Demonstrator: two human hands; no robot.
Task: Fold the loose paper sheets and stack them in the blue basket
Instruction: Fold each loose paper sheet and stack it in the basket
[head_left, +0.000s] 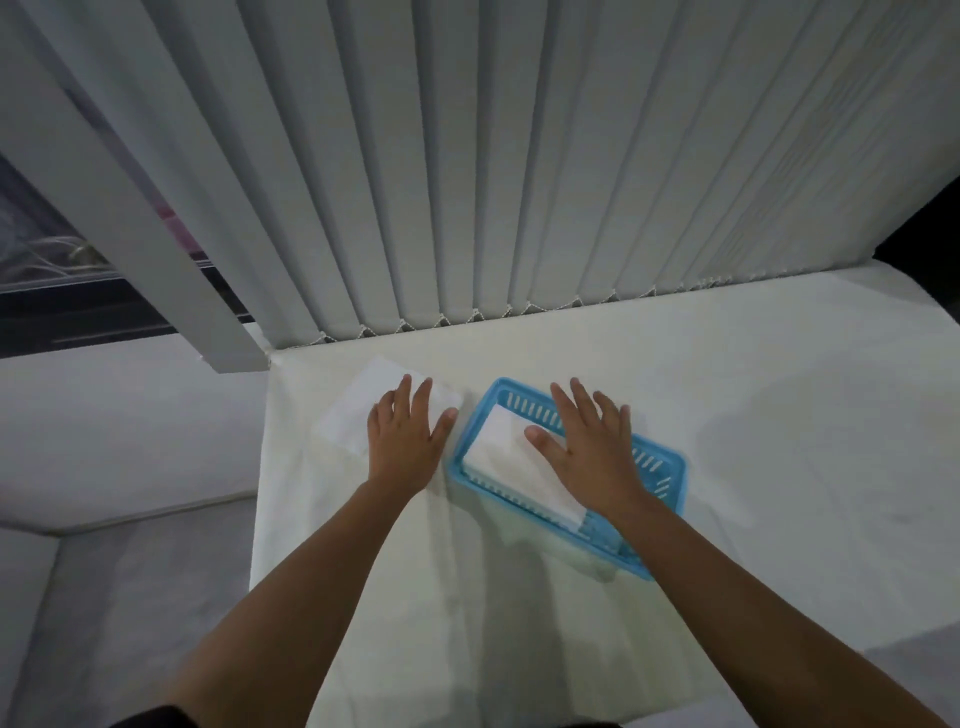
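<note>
Looking down from the head camera, I see one blue basket (670, 462) at about 5 o'clock of centre, lying at an angle on the white tablecloth (779, 415). Folded white paper (498, 447) lies inside it; I cannot count its layers. My right hand (592, 447) lies flat over this paper, fingers spread and open, gripping nothing, its fingertips reaching across the basket's far rim at 12 o'clock. One loose paper sheet (363, 400) lies on the cloth at 9 o'clock of the basket, just beside it and apart from its rim. My left hand (405, 441) presses flat on this sheet's near corner, fingers open and splayed, thumb pointing toward the basket.

Edges: the table's left edge drops off at 9 o'clock of the sheet, with little cloth between them. The vertical blinds (467, 156) hang along the far edge at 12 o'clock, their hems near the sheet's far corner. Open cloth extends from 1 to 4 o'clock of the basket and toward me at 6 o'clock.

Count: two hands, one basket, one loose sheet.
</note>
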